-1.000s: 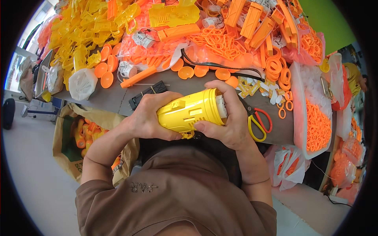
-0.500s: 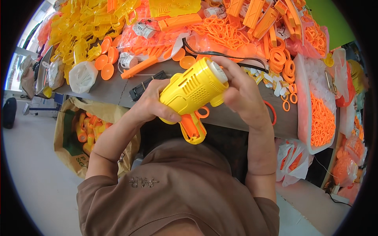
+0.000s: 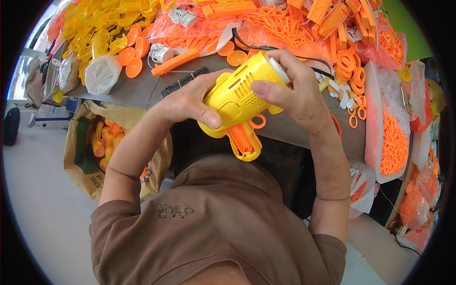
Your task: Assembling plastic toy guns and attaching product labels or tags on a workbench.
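I hold a yellow plastic toy gun point(image 3: 236, 92) in both hands over the table's near edge. Its handle, with an orange insert point(image 3: 241, 136), points down toward me, and an orange trigger ring point(image 3: 258, 122) sticks out beside it. My left hand point(image 3: 194, 100) is closed round the rear of the body, thumb on the near side. Gripping the front end is my right hand point(image 3: 300, 92), its thumb pressed on the vented side and its fingers over a white round part point(image 3: 279, 70) seated in the opening. The far sides of the fingers are hidden.
Yellow shells point(image 3: 102, 23) heap at the back left, near orange cups point(image 3: 134, 67). Beyond my hands lie white motor units point(image 3: 160, 53) and orange strips point(image 3: 176, 61). A bin of orange rings point(image 3: 393, 145) stands right. A paper bag point(image 3: 78, 156) of yellow-orange pieces sits lower left.
My right thumb has moved onto the side of the toy gun, and the fingers now cover more of the white part. The whole view has shifted a little.
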A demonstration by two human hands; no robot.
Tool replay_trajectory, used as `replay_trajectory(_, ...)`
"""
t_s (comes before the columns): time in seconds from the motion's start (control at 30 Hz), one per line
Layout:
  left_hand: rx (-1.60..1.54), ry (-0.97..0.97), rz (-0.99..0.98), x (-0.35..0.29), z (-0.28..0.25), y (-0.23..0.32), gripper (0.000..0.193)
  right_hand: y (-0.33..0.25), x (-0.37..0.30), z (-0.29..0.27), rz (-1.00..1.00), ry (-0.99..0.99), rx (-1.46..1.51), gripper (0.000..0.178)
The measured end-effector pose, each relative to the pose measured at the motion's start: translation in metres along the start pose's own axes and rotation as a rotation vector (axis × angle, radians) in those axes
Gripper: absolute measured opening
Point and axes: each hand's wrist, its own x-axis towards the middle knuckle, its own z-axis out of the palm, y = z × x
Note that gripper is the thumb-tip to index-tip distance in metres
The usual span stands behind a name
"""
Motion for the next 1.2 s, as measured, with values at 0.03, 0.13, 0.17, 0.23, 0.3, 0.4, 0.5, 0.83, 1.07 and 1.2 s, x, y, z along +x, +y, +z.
replay_trajectory(0.03,-0.04,-0.045,0.05,0.002,0.002,0.002,0.082,-0.002,0.0,0.005,0.001,0.0,0.009,0.045)
replay_trajectory(0.13,0.014,-0.025,-0.048,0.003,0.005,0.008,0.072,0.0,0.003,0.008,0.024,-0.02,0.024,0.045)
replay_trajectory(0.17,0.049,-0.012,-0.094,0.003,0.006,0.007,0.069,0.001,0.005,0.008,0.047,-0.043,0.03,0.046)
replay_trajectory(0.23,-0.007,0.022,-0.074,-0.003,0.009,-0.002,0.068,0.002,0.006,0.006,0.035,-0.119,-0.037,0.05)
replay_trajectory(0.3,-0.064,0.057,-0.053,-0.01,0.009,-0.011,0.067,0.006,0.005,0.001,0.025,-0.196,-0.106,0.055)
replay_trajectory(0.4,-0.23,0.134,-0.006,-0.018,0.009,-0.017,0.075,0.011,-0.006,-0.008,0.043,-0.113,0.206,0.08)
replay_trajectory(0.5,-0.245,0.144,-0.008,-0.024,0.006,-0.025,0.075,0.019,-0.019,-0.005,0.01,-0.081,0.063,0.079)
replay_trajectory(0.83,-0.202,0.145,0.027,-0.025,0.011,-0.021,0.08,0.029,-0.022,0.034,-0.01,0.018,-0.099,0.039)
replay_trajectory(1.07,-0.262,0.226,0.042,-0.023,0.007,-0.028,0.077,0.033,-0.014,0.031,0.107,-0.063,0.005,0.047)
replay_trajectory(1.2,-0.291,0.363,0.122,-0.03,-0.006,-0.03,0.087,0.033,-0.035,0.024,-0.154,0.204,0.061,0.079)
